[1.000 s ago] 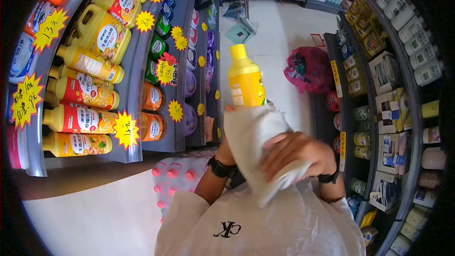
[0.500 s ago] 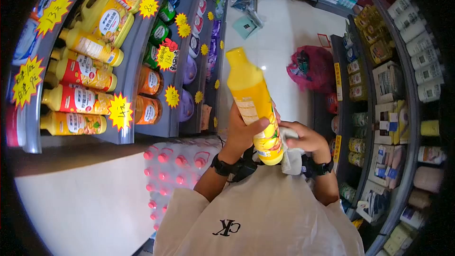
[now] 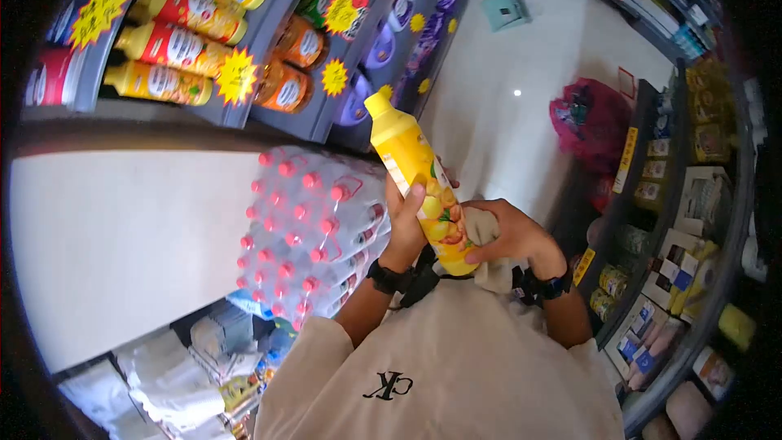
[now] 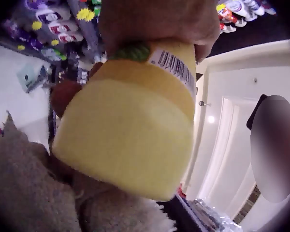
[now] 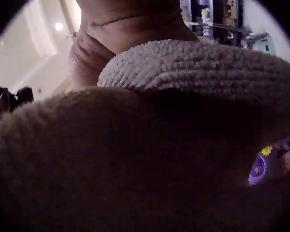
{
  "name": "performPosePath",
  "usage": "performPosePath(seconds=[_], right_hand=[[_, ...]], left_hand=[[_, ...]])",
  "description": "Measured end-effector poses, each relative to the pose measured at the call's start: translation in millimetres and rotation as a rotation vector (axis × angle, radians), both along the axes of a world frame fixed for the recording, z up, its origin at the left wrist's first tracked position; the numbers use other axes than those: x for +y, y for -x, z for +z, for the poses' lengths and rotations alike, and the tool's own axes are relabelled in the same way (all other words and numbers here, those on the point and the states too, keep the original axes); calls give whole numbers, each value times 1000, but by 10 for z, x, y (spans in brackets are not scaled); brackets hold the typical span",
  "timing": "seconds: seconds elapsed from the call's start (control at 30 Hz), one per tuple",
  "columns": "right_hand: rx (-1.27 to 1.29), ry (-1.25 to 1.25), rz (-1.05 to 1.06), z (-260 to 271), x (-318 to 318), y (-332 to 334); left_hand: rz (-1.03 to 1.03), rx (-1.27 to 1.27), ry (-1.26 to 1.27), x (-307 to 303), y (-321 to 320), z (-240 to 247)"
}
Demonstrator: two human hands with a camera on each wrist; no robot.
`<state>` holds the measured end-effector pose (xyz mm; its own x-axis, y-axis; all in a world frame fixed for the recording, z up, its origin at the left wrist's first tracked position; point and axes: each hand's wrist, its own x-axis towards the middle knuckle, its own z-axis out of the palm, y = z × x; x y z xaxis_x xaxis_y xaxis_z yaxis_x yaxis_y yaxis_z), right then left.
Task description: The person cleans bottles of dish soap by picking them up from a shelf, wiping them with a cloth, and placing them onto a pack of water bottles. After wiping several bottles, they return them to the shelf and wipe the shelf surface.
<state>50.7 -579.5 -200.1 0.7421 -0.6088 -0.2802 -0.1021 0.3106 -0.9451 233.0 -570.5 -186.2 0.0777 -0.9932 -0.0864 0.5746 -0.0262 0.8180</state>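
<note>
A yellow dish soap bottle (image 3: pixel 433 204) with a fruit label is tilted in front of the person's chest, its cap pointing up and left in the head view. My left hand (image 3: pixel 403 226) grips it around the middle, thumb across the label. A pale fluffy cloth (image 3: pixel 482 226) is bunched in my right hand (image 3: pixel 521 232), whose thumb lies on the bottle near its base. In the left wrist view the bottle's base (image 4: pixel 125 135) fills the middle, with the cloth (image 4: pixel 29 183) beside it. Cloth folds (image 5: pixel 198 63) cover most of the right wrist view.
Shrink-wrapped packs of bottles with pink caps (image 3: pixel 305 220) stand at the left beside a white surface (image 3: pixel 122 236). Shelves of bottles (image 3: pixel 175 45) rise at upper left; another stocked shelf (image 3: pixel 652 195) runs along the right. A pink bag (image 3: pixel 599 126) sits on the floor.
The cloth in my right hand has gone from in front of the bottle to beside its lower end. The bottle now leans left, its fruit label turned up. The head view has swung leftward.
</note>
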Motion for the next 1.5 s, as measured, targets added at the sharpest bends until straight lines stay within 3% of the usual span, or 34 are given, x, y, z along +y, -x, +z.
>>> performPosePath(seconds=[0.07, 0.1, 0.2, 0.23, 0.33, 0.47, 0.6, 0.77, 0.87, 1.0, 1.13, 1.17, 1.23, 1.33, 1.5], right_hand=[[126, 147, 39, 97, 76, -184], [176, 247, 53, 142, 97, -272], [451, 569, 89, 371, 185, -565], [507, 640, 97, 364, 230, -674], [551, 773, 109, 263, 344, -909], [506, 820, 106, 291, 390, -1269], [463, 788, 79, 168, 419, -1745], [609, 853, -61, -109, 427, -2566], [654, 876, -157, -265, 375, -2913], [763, 921, -217, -373, 408, -3175], [725, 956, -258, -432, 389, -3333], [712, 1006, -271, -544, 409, -3370], [718, 1051, -256, -622, 440, -3388], [732, 1089, -244, -645, 380, -3435], [715, 1190, -307, -655, 355, -3410]], left_hand=[[75, -49, -111, 205, -104, 56], [157, -86, -130, 299, -206, -136], [342, -343, -132, 476, -352, -264], [428, -308, -169, 499, -327, -185], [422, -443, -246, 582, -513, -229], [538, -169, -374, 621, -994, -414], [601, 84, -319, 515, -1656, -541], [603, 117, -328, 353, -2434, -1116], [536, 208, -376, 255, -2675, -1097], [390, -145, -543, 319, -2931, -1113], [520, -398, -534, 329, -3086, -1302], [408, -527, -613, 324, -3172, -1330], [170, -780, -780, 367, -3292, -915], [64, -1078, -705, 383, -3417, -912], [42, -1055, -669, 343, -3364, -845]])
